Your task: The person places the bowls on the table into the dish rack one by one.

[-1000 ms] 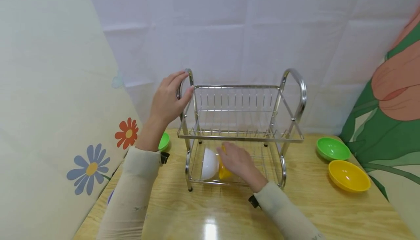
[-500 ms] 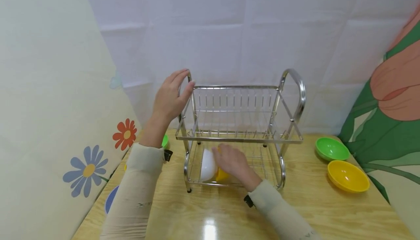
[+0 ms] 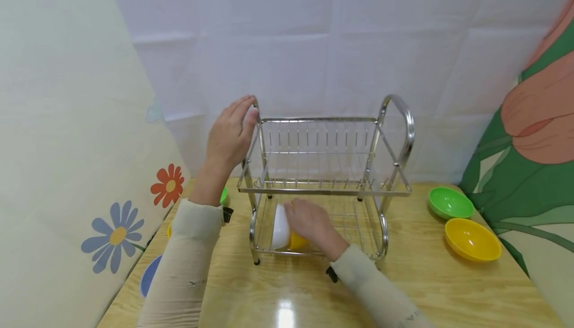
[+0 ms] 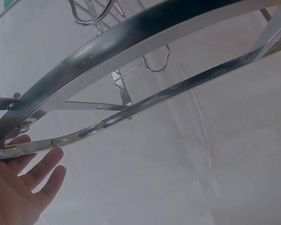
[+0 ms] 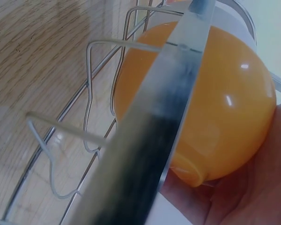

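A two-tier metal dish rack [image 3: 323, 192] stands on the wooden table. At its upper left frame my left hand [image 3: 227, 141] holds the curved tube; in the left wrist view, the fingers of the left hand [image 4: 25, 180] come round the lower bend of the tube. On the lower tier a white bowl [image 3: 280, 228] is on its side at the left end. Right beside it my right hand [image 3: 310, 222] grips a yellow bowl [image 3: 298, 242], also on edge. The right wrist view shows the yellow bowl [image 5: 225, 103] behind a metal bar, among wire dividers, with the right hand [image 5: 257, 187] on its rim side.
At the table's right lie a green bowl [image 3: 450, 203] and a yellow-orange bowl [image 3: 473, 240]. To the left, partly behind the left arm, are a blue bowl [image 3: 149, 275] and a green one [image 3: 223, 196]. A white cloth [image 3: 287, 59] hangs behind the rack.
My right hand has moved left with the yellow bowl, bringing it close against the white bowl. The left hand stays on the rack's frame. The whole view has shifted slightly.
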{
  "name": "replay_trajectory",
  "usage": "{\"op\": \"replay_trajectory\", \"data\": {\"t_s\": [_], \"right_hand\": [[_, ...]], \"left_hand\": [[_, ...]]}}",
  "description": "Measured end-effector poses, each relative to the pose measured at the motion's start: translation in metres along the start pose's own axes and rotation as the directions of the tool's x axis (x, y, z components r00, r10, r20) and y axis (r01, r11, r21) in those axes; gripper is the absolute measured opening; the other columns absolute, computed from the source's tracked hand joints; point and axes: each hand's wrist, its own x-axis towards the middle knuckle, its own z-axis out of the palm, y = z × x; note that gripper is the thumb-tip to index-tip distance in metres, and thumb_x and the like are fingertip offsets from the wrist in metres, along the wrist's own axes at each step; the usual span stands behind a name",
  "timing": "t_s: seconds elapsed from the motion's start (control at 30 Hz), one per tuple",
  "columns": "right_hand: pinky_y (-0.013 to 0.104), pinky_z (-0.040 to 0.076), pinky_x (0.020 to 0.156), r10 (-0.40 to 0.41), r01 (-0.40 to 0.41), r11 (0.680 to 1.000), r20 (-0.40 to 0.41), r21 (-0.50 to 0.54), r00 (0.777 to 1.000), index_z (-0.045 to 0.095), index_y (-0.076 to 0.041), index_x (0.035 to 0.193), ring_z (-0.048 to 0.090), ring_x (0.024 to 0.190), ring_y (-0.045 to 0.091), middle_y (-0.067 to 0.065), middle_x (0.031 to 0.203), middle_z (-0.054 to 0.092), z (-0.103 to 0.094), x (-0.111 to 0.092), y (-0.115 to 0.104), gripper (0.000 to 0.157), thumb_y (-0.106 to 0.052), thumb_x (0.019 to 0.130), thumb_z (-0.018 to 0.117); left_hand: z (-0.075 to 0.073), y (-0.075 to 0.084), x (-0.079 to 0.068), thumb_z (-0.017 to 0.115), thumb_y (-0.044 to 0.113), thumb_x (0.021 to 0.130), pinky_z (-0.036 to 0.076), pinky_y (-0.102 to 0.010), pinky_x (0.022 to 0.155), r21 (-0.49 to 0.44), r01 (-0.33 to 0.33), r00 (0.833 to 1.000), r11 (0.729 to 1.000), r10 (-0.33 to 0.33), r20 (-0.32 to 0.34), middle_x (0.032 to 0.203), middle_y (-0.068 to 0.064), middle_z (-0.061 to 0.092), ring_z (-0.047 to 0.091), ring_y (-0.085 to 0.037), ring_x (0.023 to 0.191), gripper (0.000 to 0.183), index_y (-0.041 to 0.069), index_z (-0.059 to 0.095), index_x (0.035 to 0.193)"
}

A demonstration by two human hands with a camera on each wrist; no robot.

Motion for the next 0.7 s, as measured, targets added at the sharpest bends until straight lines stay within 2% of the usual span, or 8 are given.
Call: {"op": "replay_trajectory", "data": {"t_s": [0.17, 0.47, 0.7], "right_hand": [[0.028, 0.041, 0.044, -0.011, 0.010, 0.999, -0.006, -0.046, 1.000, 0.055, -0.011, 0.084, 0.045, 0.056, 0.017, 0.004, 0.070, 0.051, 0.0030, 0.0008, -0.0017, 0.042, -0.036, 0.108, 0.031], [0.031, 0.041, 0.047, 0.071, -0.071, 0.997, 0.018, -0.026, 0.997, 0.054, -0.013, 0.082, 0.047, 0.058, 0.019, 0.005, 0.070, 0.051, 0.0085, 0.0030, -0.0054, 0.045, -0.041, 0.108, 0.030], [0.032, 0.041, 0.048, 0.086, -0.086, 0.996, -0.008, 0.030, 0.996, 0.057, -0.008, 0.094, 0.049, 0.060, 0.021, 0.006, 0.075, 0.052, 0.0095, 0.0023, -0.0069, 0.048, -0.047, 0.107, 0.031]], "left_hand": [[0.0007, 0.0012, -0.0008, 0.035, 0.038, 0.108, 0.033, -0.046, 0.121, -0.001, -0.012, 1.000, 1.000, 0.012, -0.029, 0.153, -0.004, 0.050, 0.045, -0.028, 0.143, 0.049, 0.011, 0.053, 0.144], [0.0035, 0.0063, -0.0033, 0.034, 0.036, 0.108, 0.039, -0.048, 0.116, 0.019, -0.004, 0.996, 1.000, 0.006, -0.091, 0.149, -0.003, 0.054, 0.051, -0.029, 0.138, 0.047, 0.013, 0.057, 0.141], [0.0047, 0.0070, -0.0020, 0.032, 0.037, 0.108, 0.041, -0.047, 0.114, 0.019, 0.003, 0.995, 1.000, -0.001, -0.103, 0.148, -0.003, 0.055, 0.052, -0.028, 0.137, 0.048, 0.013, 0.059, 0.139]]}}
